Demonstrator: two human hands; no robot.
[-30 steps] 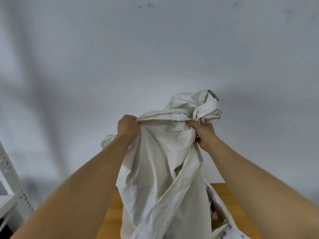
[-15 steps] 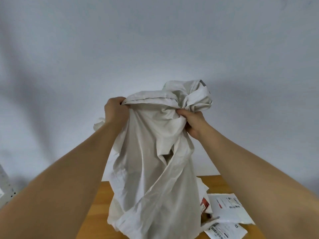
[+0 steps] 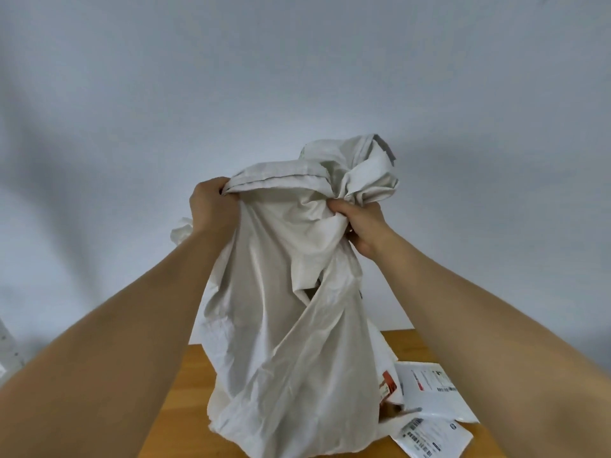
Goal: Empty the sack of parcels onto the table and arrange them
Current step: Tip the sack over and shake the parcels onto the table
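A limp white cloth sack (image 3: pixel 284 325) hangs upside down above the wooden table (image 3: pixel 185 391), its lower end hanging down to about the tabletop. My left hand (image 3: pixel 211 206) grips the sack's seamed upper edge at the left. My right hand (image 3: pixel 360 226) clutches a bunched fold of the same sack at the right. White parcels with printed labels lie on the table by the sack's right side: one flat mailer (image 3: pixel 429 388) and another (image 3: pixel 429 438) nearer the front. A red-marked parcel (image 3: pixel 387 386) peeks out beside the cloth. Anything inside the sack is hidden.
A plain white wall (image 3: pixel 297 77) fills the background behind the table. A strip of white metal shelving (image 3: pixel 8 352) shows at the far left edge.
The view has tilted downward and the sack has been raised, so more of the table shows. White parcels have come into sight at the sack's right. Both hands keep their grip on the sack.
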